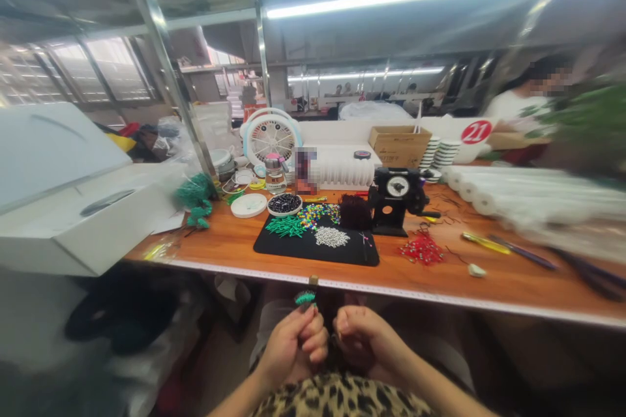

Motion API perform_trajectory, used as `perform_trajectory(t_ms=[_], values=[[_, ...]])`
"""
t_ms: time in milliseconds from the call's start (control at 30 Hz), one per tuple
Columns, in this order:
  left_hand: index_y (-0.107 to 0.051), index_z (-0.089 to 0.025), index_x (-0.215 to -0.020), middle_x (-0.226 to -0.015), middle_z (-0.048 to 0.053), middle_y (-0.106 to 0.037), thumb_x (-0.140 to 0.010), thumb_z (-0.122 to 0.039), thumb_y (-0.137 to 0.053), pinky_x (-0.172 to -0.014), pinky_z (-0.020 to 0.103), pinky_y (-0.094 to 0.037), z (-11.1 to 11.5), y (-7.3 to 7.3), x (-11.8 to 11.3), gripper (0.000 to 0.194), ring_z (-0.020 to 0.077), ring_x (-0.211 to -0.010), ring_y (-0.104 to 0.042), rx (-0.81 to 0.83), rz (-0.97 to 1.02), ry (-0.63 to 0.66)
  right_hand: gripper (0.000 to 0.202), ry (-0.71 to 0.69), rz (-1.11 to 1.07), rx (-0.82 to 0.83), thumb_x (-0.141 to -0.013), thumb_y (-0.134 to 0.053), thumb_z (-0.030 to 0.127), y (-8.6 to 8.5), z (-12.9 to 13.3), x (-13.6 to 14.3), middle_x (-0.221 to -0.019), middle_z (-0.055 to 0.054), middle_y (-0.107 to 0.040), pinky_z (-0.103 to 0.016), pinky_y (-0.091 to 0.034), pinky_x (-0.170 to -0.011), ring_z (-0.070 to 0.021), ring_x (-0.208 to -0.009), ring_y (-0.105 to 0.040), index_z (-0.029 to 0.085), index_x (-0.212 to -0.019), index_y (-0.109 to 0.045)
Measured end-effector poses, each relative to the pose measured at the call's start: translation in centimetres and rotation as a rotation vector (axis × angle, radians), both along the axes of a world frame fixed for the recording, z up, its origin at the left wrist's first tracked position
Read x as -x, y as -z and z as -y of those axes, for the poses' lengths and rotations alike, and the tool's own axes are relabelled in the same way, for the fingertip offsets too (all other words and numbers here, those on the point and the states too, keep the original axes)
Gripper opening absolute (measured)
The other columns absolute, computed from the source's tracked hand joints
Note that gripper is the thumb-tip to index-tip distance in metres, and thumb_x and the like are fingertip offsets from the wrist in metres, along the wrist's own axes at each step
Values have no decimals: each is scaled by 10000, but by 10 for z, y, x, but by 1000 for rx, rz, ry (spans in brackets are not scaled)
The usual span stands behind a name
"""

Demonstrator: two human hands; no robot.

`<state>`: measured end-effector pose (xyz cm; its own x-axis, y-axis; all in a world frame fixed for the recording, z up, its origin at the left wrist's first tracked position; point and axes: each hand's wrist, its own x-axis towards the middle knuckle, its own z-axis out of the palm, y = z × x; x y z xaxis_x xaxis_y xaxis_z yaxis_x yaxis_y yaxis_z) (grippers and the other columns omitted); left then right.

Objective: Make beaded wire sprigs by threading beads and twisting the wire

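My left hand (pixel 296 342) is closed below the table's front edge, its thumb and finger pinching the lower end of a small green beaded piece (pixel 306 298). That piece lies just under a brownish clip (pixel 313 281) at the edge. To its right, my right hand (pixel 364 335) is curled closed at the same height, not touching the left; what its fingers hold is too small to make out. Beyond the hands a black mat (pixel 313 253) bears green tube beads (pixel 287 227), silver beads (pixel 331 237), multicoloured beads (pixel 313 214) and a dark thread bundle (pixel 355 212).
A dish of black beads (pixel 284 204), a white lid (pixel 248 205) and a fan (pixel 272 140) stand behind. A black device (pixel 391 202), red beaded strings (pixel 421 249), a yellow cutter (pixel 485 243) and white rolls (pixel 513 192) are rightward. A white box (pixel 73 228) is left; a person (pixel 521 107) sits far right.
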<state>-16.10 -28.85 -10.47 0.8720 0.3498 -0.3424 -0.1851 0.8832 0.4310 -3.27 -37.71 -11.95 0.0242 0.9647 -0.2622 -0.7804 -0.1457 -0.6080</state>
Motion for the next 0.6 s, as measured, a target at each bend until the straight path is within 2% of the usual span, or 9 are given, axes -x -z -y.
perform_trajectory(t_ms=[133, 333, 600], values=[[-318, -144, -640, -503, -89, -237, -638, -258, -798, -379, 144, -220, 1, 0, -1, 493, 13, -400, -242, 1, -22, -24, 228, -3, -9, 5, -558, -712, 228, 4, 0, 1, -381, 58, -354, -156, -139, -310, -43, -328, -204, 157, -502, -503], [-328, -146, -647, -493, -93, -245, -623, -300, -809, -377, 146, -234, 0, 2, -1, 505, 14, -393, -260, -25, -28, -20, 217, -19, -30, -10, -570, -712, 226, 0, 0, 0, -387, 69, -342, -148, -132, -301, -36, -318, -181, 155, -508, -516], [-337, -159, -671, -489, -95, -296, -594, -385, -815, -373, 161, -295, 4, 4, -3, 534, 22, -394, -287, -174, -105, -52, 312, 19, -13, -48, -626, -761, 290, 7, -2, -2, -402, 79, -324, -148, -119, -303, -29, -320, -172, 152, -540, -495]])
